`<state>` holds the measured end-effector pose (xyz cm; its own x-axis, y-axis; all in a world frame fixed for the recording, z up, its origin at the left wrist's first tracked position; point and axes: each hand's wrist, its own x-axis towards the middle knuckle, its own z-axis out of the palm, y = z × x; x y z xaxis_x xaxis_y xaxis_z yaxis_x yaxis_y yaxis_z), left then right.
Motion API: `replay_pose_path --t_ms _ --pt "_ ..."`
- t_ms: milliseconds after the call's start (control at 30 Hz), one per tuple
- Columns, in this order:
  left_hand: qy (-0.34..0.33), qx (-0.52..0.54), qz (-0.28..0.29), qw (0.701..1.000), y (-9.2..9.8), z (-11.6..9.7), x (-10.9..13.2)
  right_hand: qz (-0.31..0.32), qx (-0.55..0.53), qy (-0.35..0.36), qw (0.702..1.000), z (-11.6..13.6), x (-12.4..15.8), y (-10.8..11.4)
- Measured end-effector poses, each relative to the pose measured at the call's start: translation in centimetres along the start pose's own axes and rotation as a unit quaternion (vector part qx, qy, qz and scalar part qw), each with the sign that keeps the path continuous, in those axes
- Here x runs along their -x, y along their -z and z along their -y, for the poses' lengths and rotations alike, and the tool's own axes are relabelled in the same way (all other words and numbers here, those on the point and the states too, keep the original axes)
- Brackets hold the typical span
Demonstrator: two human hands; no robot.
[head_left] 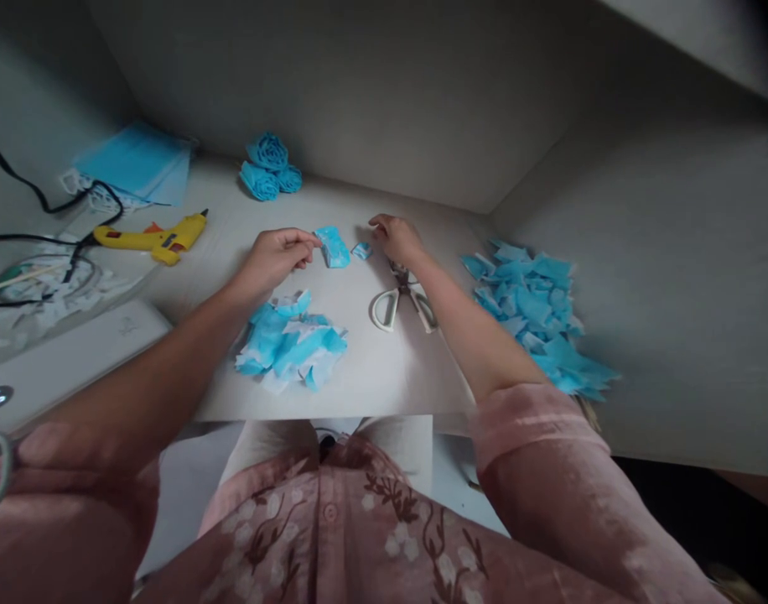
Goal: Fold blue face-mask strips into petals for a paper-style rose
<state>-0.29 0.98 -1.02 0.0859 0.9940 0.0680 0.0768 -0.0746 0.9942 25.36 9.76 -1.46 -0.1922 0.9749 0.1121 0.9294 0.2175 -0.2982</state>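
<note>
My left hand (pixel 284 252) has its thumb and forefinger pinched at the left edge of a small blue piece of folded fabric (pixel 334 248). My right hand (pixel 396 238) hovers to the right with bent fingers apart, and nothing shows in it. Between the hands lies a smaller blue scrap (pixel 362 250). Scissors with pale handles (pixel 385 310) lie under my right wrist, their blades partly hidden by it. Nearer to me, beside my left forearm, is a loose heap of blue and white fabric scraps (pixel 293 340).
Three blue fabric roses (pixel 269 168) stand at the back. On the left are flat blue face masks (pixel 136 164), a yellow glue gun (pixel 161 236), black cables, white strips and a white power bank (pixel 75 356). A pile of pointed blue pieces (pixel 535 306) lies right, by the side wall.
</note>
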Motion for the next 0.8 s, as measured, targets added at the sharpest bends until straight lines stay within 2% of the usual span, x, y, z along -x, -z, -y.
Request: replay_pose_path --t_ms 133,333,600,800 --pt "-0.004 0.015 -0.016 1.0 0.0 0.1 -0.1 -0.003 -0.003 0.03 1.0 0.3 -1.5 -0.2" --pt "0.007 0.057 -0.051 0.997 0.4 0.2 -0.3 0.039 -0.047 0.092 0.994 1.7 -4.1 -1.7" --pt "0.025 0.102 -0.061 0.993 0.8 0.3 -0.5 0.087 -0.039 0.103 0.99 3.5 -5.8 -2.8" --pt "0.027 0.121 -0.089 0.988 1.2 0.5 -0.9 0.101 0.025 0.148 0.983 6.7 -7.6 -2.1"
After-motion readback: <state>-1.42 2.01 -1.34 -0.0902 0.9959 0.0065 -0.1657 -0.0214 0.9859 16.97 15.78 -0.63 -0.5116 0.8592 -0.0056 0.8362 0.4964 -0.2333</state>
